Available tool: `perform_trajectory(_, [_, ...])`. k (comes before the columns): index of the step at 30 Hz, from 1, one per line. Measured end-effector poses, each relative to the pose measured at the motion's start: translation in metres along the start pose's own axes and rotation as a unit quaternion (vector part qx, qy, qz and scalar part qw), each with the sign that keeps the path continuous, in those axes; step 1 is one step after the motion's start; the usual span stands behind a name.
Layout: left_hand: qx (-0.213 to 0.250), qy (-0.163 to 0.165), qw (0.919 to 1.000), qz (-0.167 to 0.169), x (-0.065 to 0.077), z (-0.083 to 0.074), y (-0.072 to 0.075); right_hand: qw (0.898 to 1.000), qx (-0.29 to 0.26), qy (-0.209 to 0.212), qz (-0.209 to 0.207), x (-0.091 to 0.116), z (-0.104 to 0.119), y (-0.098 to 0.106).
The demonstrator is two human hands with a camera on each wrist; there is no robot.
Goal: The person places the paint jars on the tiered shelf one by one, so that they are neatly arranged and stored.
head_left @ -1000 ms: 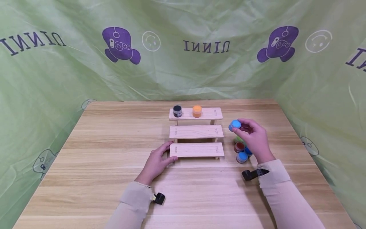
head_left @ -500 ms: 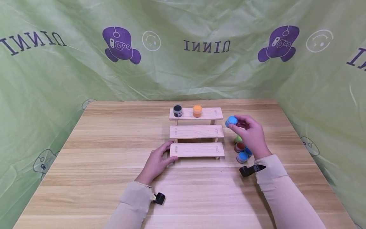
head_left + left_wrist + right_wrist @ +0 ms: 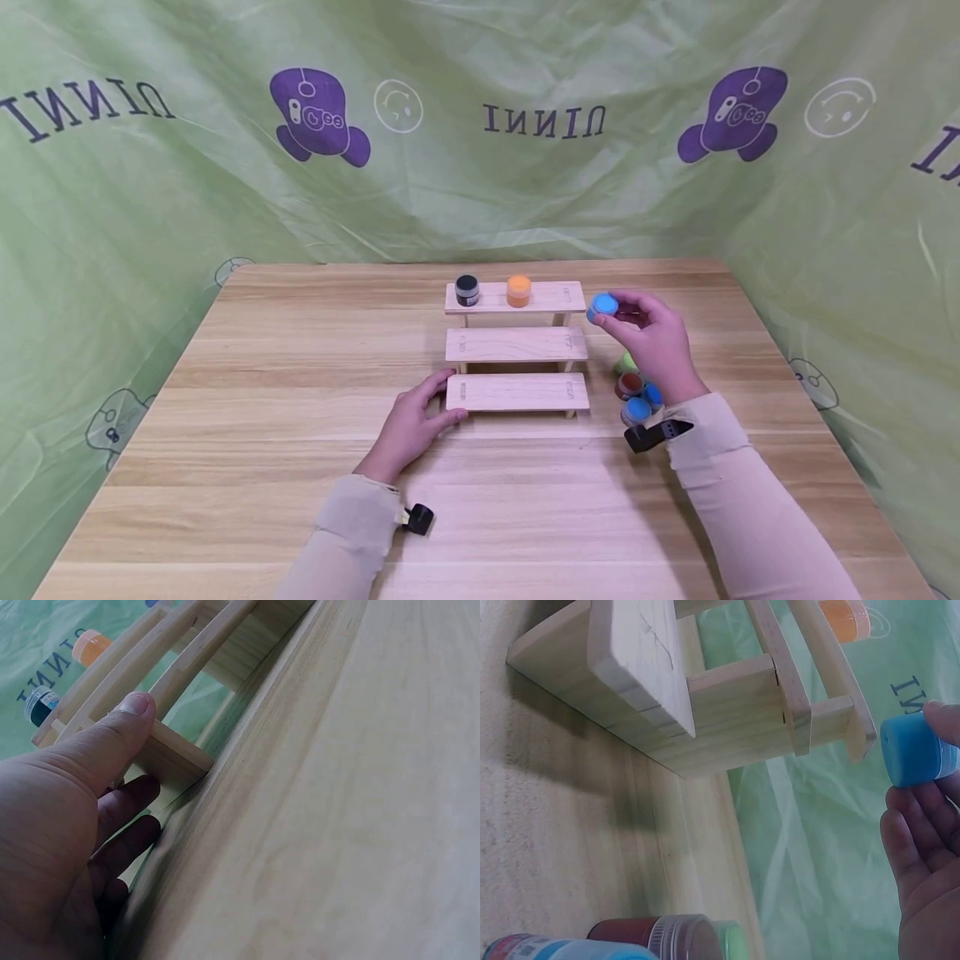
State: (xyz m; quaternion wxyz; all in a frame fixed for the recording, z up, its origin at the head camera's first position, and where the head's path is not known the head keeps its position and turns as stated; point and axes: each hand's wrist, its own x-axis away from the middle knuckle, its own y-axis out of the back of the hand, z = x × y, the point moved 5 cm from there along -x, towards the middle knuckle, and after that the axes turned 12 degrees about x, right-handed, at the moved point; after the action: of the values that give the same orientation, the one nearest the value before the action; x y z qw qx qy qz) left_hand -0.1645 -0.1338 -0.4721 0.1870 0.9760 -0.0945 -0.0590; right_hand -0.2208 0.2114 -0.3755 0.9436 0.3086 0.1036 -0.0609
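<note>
In the head view, my right hand [image 3: 655,342] pinches a small blue paint jar [image 3: 602,307] between thumb and fingers, held up just right of the top shelf. The right wrist view has the same blue jar [image 3: 913,748] near the shelf's end. My left hand [image 3: 408,428] grips the left end of the lowest step of a three-tier wooden display stand [image 3: 517,392], thumb at its front edge. On the top tier stand a black-lidded jar [image 3: 467,291] at the left and an orange jar [image 3: 518,292] near the middle. The two lower tiers bear nothing.
Several jars stand grouped on the wooden table [image 3: 262,467] right of the stand: a dark red one [image 3: 629,385], a green one [image 3: 626,363] partly behind my right hand, and blue ones [image 3: 637,411] in front. A green printed cloth [image 3: 450,200] hangs behind and at both sides.
My right hand has carried the blue jar left and farther back, closer to the top tier's right end. My left hand stays on the stand.
</note>
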Motion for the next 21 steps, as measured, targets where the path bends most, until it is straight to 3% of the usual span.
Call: perform_trajectory(21, [-0.004,-0.006,1.0,-0.002,0.0,0.001,0.0,1.0,0.015,0.014,0.005,-0.01,0.008,-0.01])
